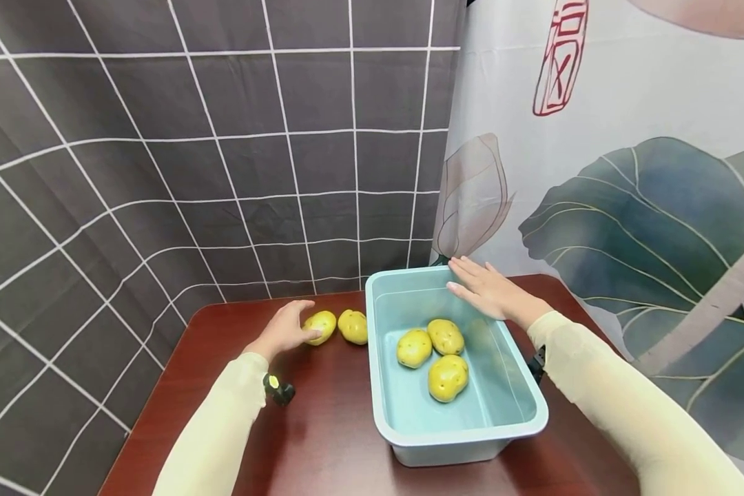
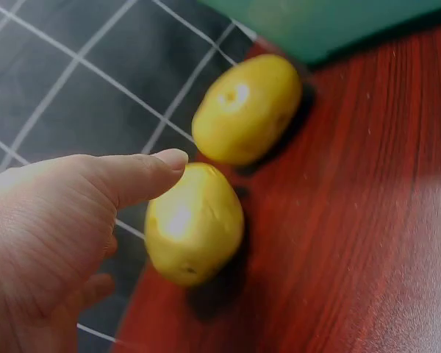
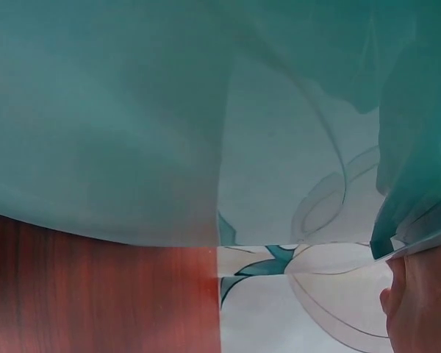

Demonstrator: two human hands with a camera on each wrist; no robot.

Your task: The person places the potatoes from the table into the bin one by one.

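Note:
In the head view my left hand [image 1: 285, 326] is at a yellow potato [image 1: 320, 327] on the table, its thumb and fingers spread on either side of it. The left wrist view has the thumb overlapping the top of this potato [image 2: 194, 225]; whether it touches cannot be told. A second potato [image 2: 248, 109] lies just beyond, beside the bin. My right hand [image 1: 488, 288] rests on the far right rim of the light blue plastic bin [image 1: 381, 386], its fingers straight. Inside the bin lie three potatoes [image 1: 448, 378], grouped together. The right wrist view shows mostly the bin's outer wall [image 3: 132, 132].
The bin stands on a dark red wooden table [image 1: 322, 427]. Behind the table hangs a dark grey cloth [image 1: 310, 165] with a white grid. A white curtain [image 1: 502, 76] with lotus leaves hangs at the right.

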